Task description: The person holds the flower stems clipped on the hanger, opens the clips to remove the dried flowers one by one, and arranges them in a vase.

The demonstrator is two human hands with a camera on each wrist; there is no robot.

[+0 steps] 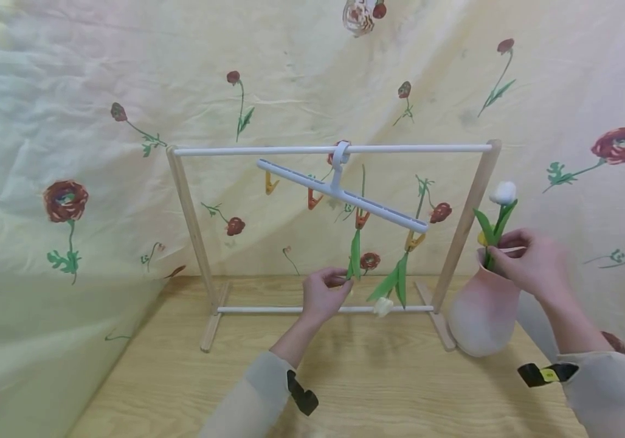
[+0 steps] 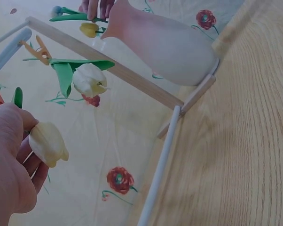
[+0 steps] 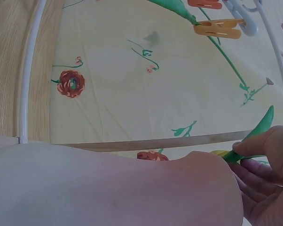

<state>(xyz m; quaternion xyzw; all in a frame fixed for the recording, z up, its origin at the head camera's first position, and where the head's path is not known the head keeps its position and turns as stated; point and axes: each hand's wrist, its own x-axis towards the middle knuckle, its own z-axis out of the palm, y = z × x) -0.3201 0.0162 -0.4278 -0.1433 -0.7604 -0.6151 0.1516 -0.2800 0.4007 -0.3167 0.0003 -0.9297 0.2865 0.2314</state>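
Observation:
My left hand (image 1: 326, 295) pinches a pale tulip (image 2: 48, 143) just behind its bloom. That tulip hangs head down from an orange-red clip (image 1: 362, 218) on a white hanger (image 1: 312, 182). Beside it, a second white tulip (image 1: 383, 306) dangles upside down from a yellow-orange clip (image 1: 414, 241). At the mouth of a pink-and-white vase (image 1: 482, 316), my right hand (image 1: 531, 261) pinches the green stem and leaves of an upright white tulip (image 1: 504, 193). A yellow tulip (image 2: 89, 30) sits at the vase's rim, partly covered by the right hand in the head view.
The hanger hooks over the top bar (image 1: 269, 150) of a wooden-legged rack and tilts down to the right. Two more clips, one yellow (image 1: 270, 182) and one red-orange (image 1: 314, 199), hang from its left half. A flowered cloth (image 1: 192, 73) backs the wooden table (image 1: 378, 389).

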